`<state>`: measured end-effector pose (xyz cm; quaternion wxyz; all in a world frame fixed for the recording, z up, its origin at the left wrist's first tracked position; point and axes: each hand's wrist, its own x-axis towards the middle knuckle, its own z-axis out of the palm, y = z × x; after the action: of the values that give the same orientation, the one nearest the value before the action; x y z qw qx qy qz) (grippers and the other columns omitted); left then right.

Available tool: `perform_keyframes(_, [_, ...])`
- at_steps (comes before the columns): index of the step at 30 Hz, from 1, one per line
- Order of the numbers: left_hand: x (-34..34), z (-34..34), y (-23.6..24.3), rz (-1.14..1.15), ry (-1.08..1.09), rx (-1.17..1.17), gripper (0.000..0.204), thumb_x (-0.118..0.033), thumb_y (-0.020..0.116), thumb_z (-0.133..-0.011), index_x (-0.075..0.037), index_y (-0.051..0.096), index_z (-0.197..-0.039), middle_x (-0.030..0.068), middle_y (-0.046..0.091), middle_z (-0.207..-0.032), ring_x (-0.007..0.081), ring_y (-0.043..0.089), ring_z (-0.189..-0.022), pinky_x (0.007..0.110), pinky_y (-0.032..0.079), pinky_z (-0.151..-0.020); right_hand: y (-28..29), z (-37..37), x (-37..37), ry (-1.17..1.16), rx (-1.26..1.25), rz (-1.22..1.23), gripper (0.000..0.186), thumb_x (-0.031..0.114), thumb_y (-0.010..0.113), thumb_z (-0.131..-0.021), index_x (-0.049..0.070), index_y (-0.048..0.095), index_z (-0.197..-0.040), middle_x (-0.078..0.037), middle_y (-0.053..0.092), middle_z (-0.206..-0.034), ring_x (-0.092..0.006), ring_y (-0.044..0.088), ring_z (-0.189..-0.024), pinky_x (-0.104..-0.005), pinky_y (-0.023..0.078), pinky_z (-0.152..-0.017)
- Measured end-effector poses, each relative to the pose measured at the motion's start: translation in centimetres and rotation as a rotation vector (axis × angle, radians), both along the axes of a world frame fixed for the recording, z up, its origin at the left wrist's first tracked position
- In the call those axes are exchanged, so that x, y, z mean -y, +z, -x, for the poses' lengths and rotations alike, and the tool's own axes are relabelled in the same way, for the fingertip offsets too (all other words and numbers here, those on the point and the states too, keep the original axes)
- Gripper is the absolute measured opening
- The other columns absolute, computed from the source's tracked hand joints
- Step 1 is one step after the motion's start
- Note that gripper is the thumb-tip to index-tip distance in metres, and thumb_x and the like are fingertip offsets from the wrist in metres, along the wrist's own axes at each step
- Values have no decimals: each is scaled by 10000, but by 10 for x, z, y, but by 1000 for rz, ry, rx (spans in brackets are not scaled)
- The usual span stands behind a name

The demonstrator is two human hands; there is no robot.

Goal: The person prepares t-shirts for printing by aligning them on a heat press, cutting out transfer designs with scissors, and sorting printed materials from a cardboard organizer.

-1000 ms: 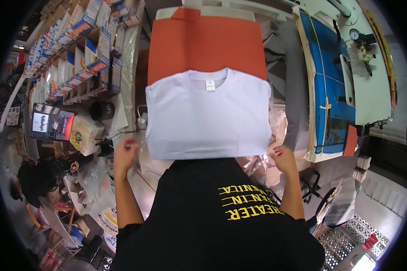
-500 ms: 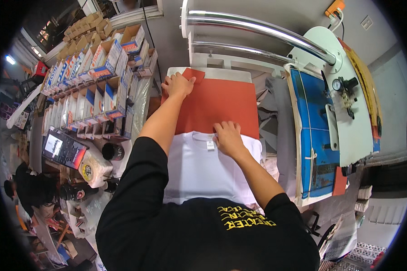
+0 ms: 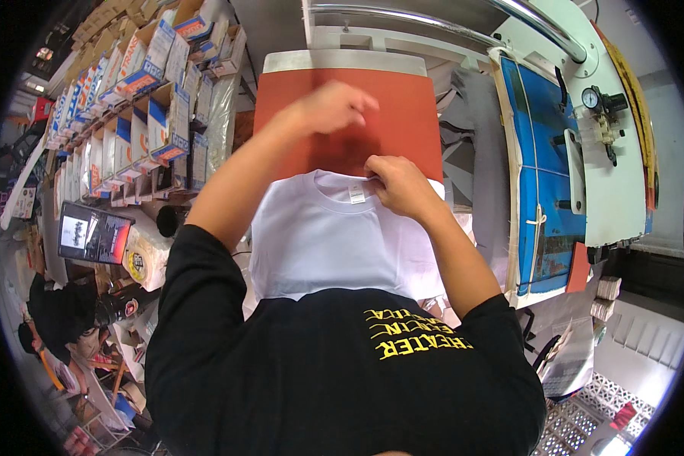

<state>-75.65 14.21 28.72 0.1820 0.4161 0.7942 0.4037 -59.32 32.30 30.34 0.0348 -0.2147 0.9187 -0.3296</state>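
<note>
A white T-shirt (image 3: 327, 243) lies spread in front of me, its neckline facing away and a white label inside the collar. Its upper edge rests over an orange-red pad (image 3: 281, 125) on a press bed. My right hand (image 3: 399, 186) is closed on the shirt by the right side of the collar, thumb and fingers pinching the fabric. Above the pad hovers my left hand (image 3: 333, 108), smeared by motion and casting a shadow. It touches nothing I can see, and its finger shape is unclear.
To the right stands a press head with a blue-covered platen (image 3: 543, 190), cord and pressure gauge (image 3: 590, 97). Chrome bars (image 3: 403, 18) cross behind the bed. Stacked cardboard boxes (image 3: 159, 125) and a small screen (image 3: 91, 233) are on the left. Another person (image 3: 64, 311) is at lower left.
My left hand has left the pad's far left corner and moved right and nearer. The folded-over corner there now lies flat. My right hand has gone from lying spread to pinching the collar.
</note>
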Motion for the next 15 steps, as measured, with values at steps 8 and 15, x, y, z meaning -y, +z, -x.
perform_keyframes(8, [27,-72,-33,8,39,-404,134,-64,686,-803,-10,675,-925,156,696,-874,348,638,-763,403,524,-775,-44,-7,2,-130,-341,-43,108,29,636,-771,54,586,-863,-97,664,-919,-301,567,-1051,-460,419,-851])
perform_keyframes(15, [41,-114,-18,201,294,55,128,-79,692,-818,6,608,-865,172,670,-907,346,638,-816,416,507,-770,-48,-7,3,-151,-99,-52,104,56,654,-789,64,592,-873,-65,670,-931,-287,560,-992,-432,385,-889])
